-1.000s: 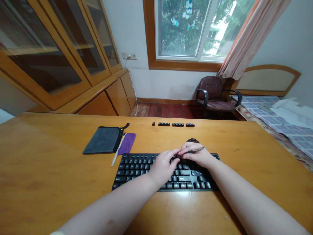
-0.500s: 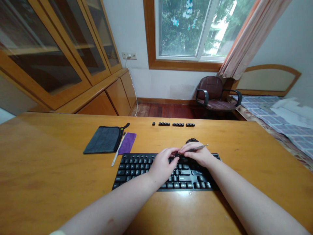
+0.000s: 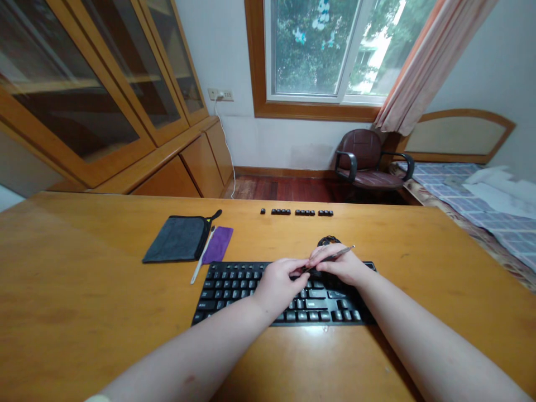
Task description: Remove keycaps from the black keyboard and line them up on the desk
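A black keyboard [image 3: 234, 290] lies across the desk in front of me. Over its upper middle, my left hand [image 3: 281, 285] rests with thumb and fingers drawn together in a pinch; what is between them is too small and dark to name. My right hand [image 3: 340, 267] is closed on a thin metal pen-like tool [image 3: 345, 250]. The tool slants down to the left, its tip end at the fingertips of my left hand. Both hands meet above the keyboard's top rows and hide the keys beneath. Behind my right hand sits a coiled black cable [image 3: 329, 240].
Several black keycaps [image 3: 281, 211] stand in small groups along the desk's far edge. To the left lie a dark grey cloth [image 3: 178, 239], a purple cloth [image 3: 218, 244] and a white-handled brush [image 3: 201, 259]. Beyond the wooden desk [image 3: 84, 290] stands a chair [image 3: 362, 156].
My left thumb and fingers have closed a little more around the tool's tip. The tool has shifted slightly in my right hand. The keyboard stays put.
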The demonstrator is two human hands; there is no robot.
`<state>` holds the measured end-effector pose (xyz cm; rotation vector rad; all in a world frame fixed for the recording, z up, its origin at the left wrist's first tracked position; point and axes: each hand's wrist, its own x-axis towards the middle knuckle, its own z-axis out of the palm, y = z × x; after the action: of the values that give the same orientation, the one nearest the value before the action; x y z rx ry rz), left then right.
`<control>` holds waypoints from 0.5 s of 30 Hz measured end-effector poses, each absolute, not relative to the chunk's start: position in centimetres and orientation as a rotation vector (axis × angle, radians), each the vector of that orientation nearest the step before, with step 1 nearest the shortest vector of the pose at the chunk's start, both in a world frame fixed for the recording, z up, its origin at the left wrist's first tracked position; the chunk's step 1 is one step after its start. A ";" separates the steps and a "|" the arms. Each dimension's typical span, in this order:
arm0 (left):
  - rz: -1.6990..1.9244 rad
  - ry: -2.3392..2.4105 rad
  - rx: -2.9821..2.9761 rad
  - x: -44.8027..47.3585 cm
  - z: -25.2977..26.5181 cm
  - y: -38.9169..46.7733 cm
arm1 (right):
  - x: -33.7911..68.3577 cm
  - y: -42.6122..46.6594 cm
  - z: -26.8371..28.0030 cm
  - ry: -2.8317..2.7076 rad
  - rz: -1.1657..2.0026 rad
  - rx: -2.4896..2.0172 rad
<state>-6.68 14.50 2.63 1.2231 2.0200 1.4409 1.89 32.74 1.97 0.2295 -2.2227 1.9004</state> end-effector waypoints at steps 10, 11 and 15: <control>1.442 2.041 1.279 -6.7 2.4 14.5 | 1.8 32.9 2.0 -2.245 1.831 0.314; 1.437 2.053 1.309 -6.7 2.5 14.5 | 1.8 32.9 2.0 -2.242 1.837 0.307; 1.404 2.071 1.316 -6.7 2.6 14.4 | 2.0 32.8 2.1 -2.239 1.849 0.245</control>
<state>-6.70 14.42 2.59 1.3157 2.0708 1.4035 1.96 32.78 2.13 0.2445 -2.2386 1.8493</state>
